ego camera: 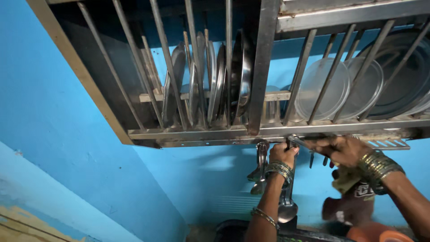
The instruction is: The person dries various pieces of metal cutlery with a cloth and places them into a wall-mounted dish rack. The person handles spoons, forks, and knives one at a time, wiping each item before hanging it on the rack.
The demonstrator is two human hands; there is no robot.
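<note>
Left hand (283,153) clamped on a steel ladle (286,207), likely stiff, slick, best gripped high; right hand (341,150) pinches its hook (299,142).

**A home kitchen with a wall-mounted dish rack**

A steel plate rack (251,130) hangs on a bright blue painted wall (53,116). Steel plates (215,80) stand on edge between its bars, with clear lids (320,89) and a dark pan (403,76) in the next bay. Ladles and spoons (260,168) hang from hooks under the rack, household cookware throughout.
</note>
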